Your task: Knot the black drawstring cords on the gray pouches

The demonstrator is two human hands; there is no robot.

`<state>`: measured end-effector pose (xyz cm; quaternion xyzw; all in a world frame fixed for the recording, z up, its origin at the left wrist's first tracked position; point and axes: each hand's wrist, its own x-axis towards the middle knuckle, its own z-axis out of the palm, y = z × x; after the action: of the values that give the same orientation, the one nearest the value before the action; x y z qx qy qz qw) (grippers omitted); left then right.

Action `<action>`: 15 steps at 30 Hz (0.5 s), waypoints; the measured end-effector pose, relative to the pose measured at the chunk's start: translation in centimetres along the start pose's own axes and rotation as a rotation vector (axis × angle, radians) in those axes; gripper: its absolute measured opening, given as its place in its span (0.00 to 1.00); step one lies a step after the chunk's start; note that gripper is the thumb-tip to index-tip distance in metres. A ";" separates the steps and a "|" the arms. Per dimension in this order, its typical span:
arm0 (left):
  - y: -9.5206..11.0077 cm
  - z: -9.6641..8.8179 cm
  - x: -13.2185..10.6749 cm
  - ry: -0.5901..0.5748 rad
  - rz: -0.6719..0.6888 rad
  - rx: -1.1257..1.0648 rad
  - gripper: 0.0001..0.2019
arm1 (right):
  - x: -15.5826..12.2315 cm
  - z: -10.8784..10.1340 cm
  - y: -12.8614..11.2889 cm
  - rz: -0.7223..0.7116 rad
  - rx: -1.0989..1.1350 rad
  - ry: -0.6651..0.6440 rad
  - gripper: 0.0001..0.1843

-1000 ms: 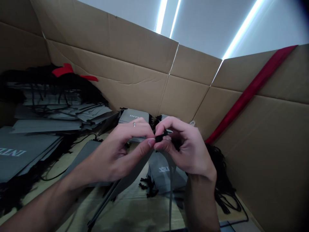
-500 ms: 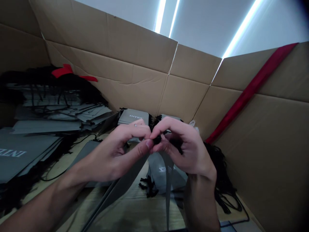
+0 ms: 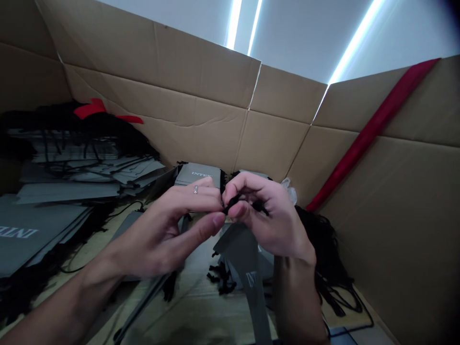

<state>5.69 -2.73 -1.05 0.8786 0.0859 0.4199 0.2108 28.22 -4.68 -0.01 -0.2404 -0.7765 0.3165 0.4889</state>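
Observation:
My left hand [image 3: 168, 230] and my right hand [image 3: 268, 218] meet in the middle of the view, fingertips pinched together on a black cord [image 3: 230, 207]. A grey paper bag [image 3: 247, 261] with white lettering hangs folded below the hands, attached to the cord. My left hand has a ring on one finger, and its thumb presses against the bag's top edge. The cord's end sits between my right thumb and forefinger.
Cardboard walls [image 3: 201, 96] enclose the area. A stack of flat grey bags [image 3: 72, 167] with black cords lies at the left, with a red ribbon [image 3: 89, 108] on top. A heap of black cords [image 3: 327, 258] lies at the right. A red strip [image 3: 373, 124] runs up the right wall.
The hands have shifted slightly left. The hanging grey bag has turned and swung, its lettered face now lower. The fingers keep working the cord.

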 end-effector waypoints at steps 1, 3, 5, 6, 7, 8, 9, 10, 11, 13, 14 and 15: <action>-0.1 0.0 0.0 0.007 -0.025 -0.007 0.13 | 0.0 0.0 0.0 0.002 0.026 0.005 0.10; -0.2 0.0 -0.1 0.019 -0.077 -0.022 0.16 | -0.2 0.0 -0.2 0.019 0.056 -0.004 0.13; -0.3 0.1 -0.2 0.027 -0.111 -0.033 0.18 | -0.4 -0.2 -0.5 0.017 0.031 -0.003 0.14; -0.3 0.2 -0.2 0.030 -0.126 -0.034 0.18 | -0.4 -0.2 -0.6 0.005 0.004 0.012 0.13; -0.3 0.3 -0.2 0.034 -0.138 -0.032 0.18 | -0.5 -0.1 -0.7 -0.012 -0.025 0.032 0.11; -0.2 0.3 -0.2 0.035 -0.147 -0.030 0.19 | -0.5 -0.1 -0.8 -0.027 -0.057 0.053 0.09; -0.1 0.4 -0.3 0.038 -0.155 -0.027 0.19 | -0.5 0.1 -0.8 -0.036 -0.090 0.073 0.09; 0.0 0.4 -0.3 0.043 -0.166 -0.019 0.19 | -0.5 0.2 -0.8 -0.037 -0.125 0.091 0.08; 0.1 0.5 -0.3 0.053 -0.171 -0.003 0.18 | -0.5 0.4 -0.8 -0.035 -0.160 0.110 0.08; 0.2 0.5 -0.3 0.072 -0.169 0.043 0.16 | -0.4 0.7 -0.8 -0.028 -0.226 0.143 0.07; 0.3 0.5 -0.3 0.077 -0.158 0.064 0.16 | -0.4 0.9 -0.8 -0.027 -0.247 0.158 0.07; 0.3 0.5 -0.3 0.081 -0.142 0.079 0.15 | -0.4 1.0 -0.9 -0.030 -0.257 0.173 0.07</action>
<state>5.92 -3.23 -1.40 0.8603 0.1731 0.4352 0.2015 27.44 -5.82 0.04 -0.3157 -0.7693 0.1850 0.5238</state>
